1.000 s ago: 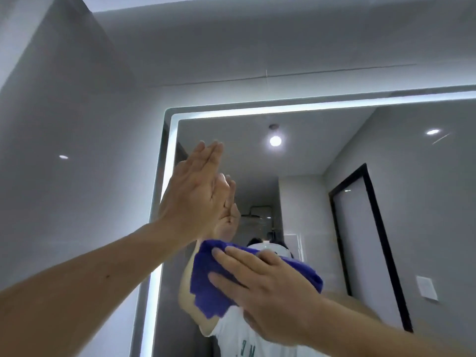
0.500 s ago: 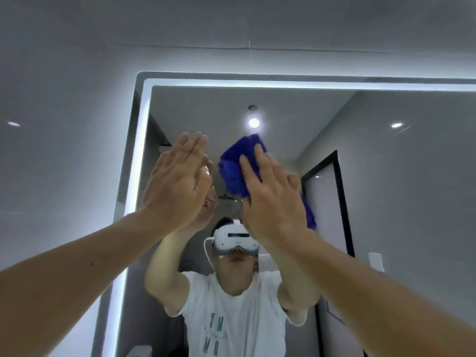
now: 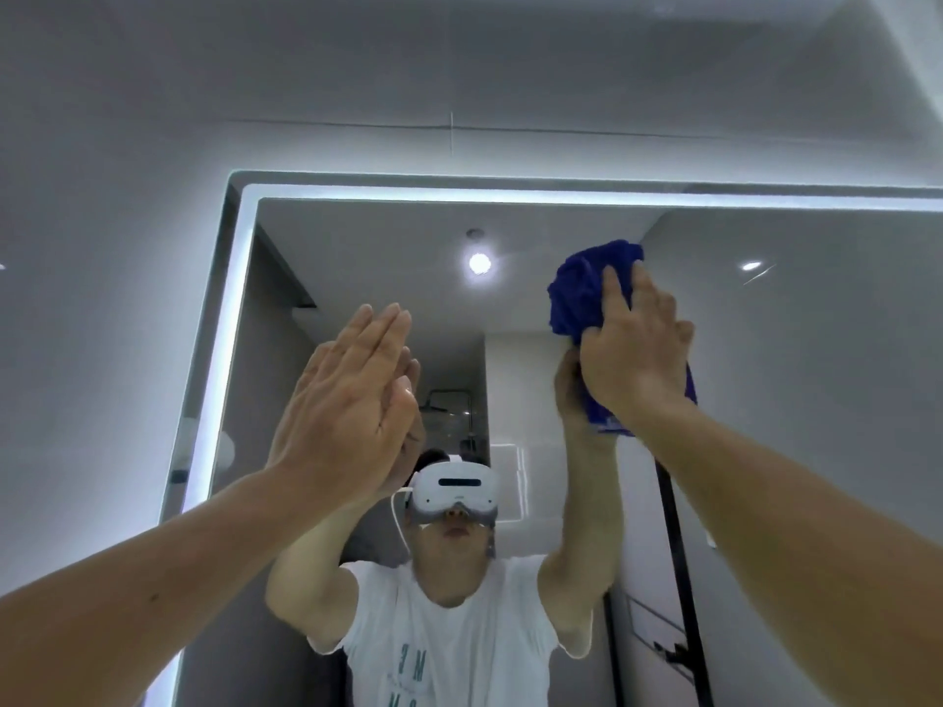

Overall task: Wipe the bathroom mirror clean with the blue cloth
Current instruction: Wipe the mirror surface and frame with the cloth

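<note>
The right hand, spread open, pressed a bunched blue cloth against the mirror near its lit top edge; the left hand lay open and flat on it

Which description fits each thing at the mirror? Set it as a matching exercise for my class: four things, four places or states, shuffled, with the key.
Things
1. left hand
2. right hand
3. blue cloth
4. lit strip

Places or states
a. bunched up, high on the mirror
b. runs along the mirror's top and left edges
c. flat against the mirror, fingers straight, nothing under it
d. presses the cloth to the mirror

Pairs: 1-c, 2-d, 3-a, 4-b
</note>
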{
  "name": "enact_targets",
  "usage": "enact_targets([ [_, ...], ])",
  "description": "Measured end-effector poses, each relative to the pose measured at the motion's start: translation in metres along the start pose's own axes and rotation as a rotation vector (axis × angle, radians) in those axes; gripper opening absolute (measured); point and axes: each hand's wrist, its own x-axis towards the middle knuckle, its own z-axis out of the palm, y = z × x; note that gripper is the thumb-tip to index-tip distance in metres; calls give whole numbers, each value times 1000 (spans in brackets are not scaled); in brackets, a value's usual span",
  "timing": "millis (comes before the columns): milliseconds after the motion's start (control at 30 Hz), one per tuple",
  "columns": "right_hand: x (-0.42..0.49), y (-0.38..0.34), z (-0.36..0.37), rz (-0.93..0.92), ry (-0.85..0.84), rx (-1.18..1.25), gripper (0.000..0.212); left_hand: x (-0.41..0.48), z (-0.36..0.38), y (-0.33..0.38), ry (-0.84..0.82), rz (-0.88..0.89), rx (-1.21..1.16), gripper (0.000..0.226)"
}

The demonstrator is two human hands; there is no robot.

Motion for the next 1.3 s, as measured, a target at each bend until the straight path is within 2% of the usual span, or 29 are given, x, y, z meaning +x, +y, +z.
enact_targets([
  [67, -17, -31, 5, 23, 19, 50, 67, 1, 4, 1, -8, 6, 2, 62],
  [167, -98, -61, 15, -337, 28, 91, 76, 2, 11, 3, -26, 1, -14, 62],
  [300, -191, -45, 26, -727, -154, 115, 78, -6, 20, 9, -51, -7, -38, 62],
  [400, -194, -12, 21, -1020, -233, 44, 72, -15, 22, 14, -70, -9, -31, 62],
  [433, -181, 1, 19, -1065, -224, 6, 70, -17, 21, 15, -67, -13, -35, 62],
  [467, -164, 14, 17, -1043, -193, -19, 71, -19, 19, 15, -64, -13, -35, 62],
  [500, -143, 26, 15, -946, -138, -26, 71, -20, 17, 13, -62, -7, -28, 61],
  [600, -78, 48, 8, -537, 51, -7, 61, -21, 10, 6, -46, -6, 6, 61],
  [700, -57, 19, 13, -117, 63, 55, 56, -23, 5, -2, -33, -43, 1, 61],
  [767, -76, -12, 17, -6, 70, 98, 60, -27, 5, -5, -45, -62, -14, 62],
  [800, -95, -24, 19, -66, 64, 108, 63, -29, 6, -6, -58, -65, -15, 62],
  [900, -171, -35, 24, -447, 11, 107, 68, -37, 11, -5, -86, -57, -30, 62],
  [1033, -220, 12, 20, -1048, -241, 12, 73, -43, 21, 5, -88, -36, -54, 63],
  [1067, -210, 29, 17, -1132, -269, -47, 72, -42, 23, 8, -86, -27, -49, 64],
  [1100, -195, 45, 14, -1135, -252, -85, 72, -41, 24, 10, -82, -16, -41, 65],
  [1167, -154, 70, 10, -908, -87, -58, 68, -35, 24, 14, -69, 7, -29, 65],
  [1233, -111, 83, 6, -513, 45, -29, 57, -29, 22, 17, -49, 22, -16, 64],
  [1300, -70, 76, 3, -133, 68, -12, 54, -24, 17, 16, -41, 29, 7, 65],
])
